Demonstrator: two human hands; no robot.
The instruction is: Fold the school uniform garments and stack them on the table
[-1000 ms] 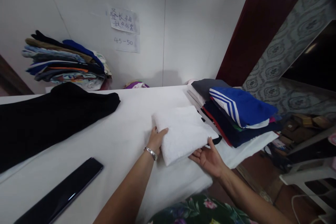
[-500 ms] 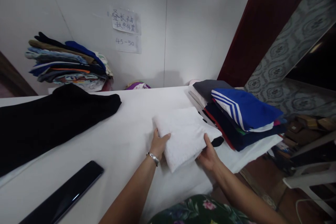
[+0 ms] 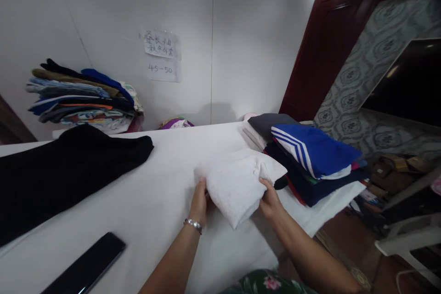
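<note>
A folded white garment (image 3: 236, 183) is held in front of me over the white table, its near corner pointing down toward me. My left hand (image 3: 200, 202) grips its left edge, with part of the fingers hidden behind the cloth. At the right edge my right hand (image 3: 270, 197) pinches the fabric, thumb on top and the other fingers partly underneath. The right end of the white garment reaches the pile of folded clothes, where a blue garment with white stripes (image 3: 317, 149) lies on top.
A black garment (image 3: 69, 170) spreads over the table's left side. Nearer lies a dark phone-like slab (image 3: 86, 264). A tall stack of folded clothes (image 3: 86, 98) stands at back left. Handwritten paper signs (image 3: 161, 55) hang on the wall. A white plastic chair (image 3: 409, 243) stands at right.
My left hand has shifted its hold at the left edge, its thumb no longer lying over the cloth. The white garment has bunched and tilted slightly. The camera view has tipped upward.
</note>
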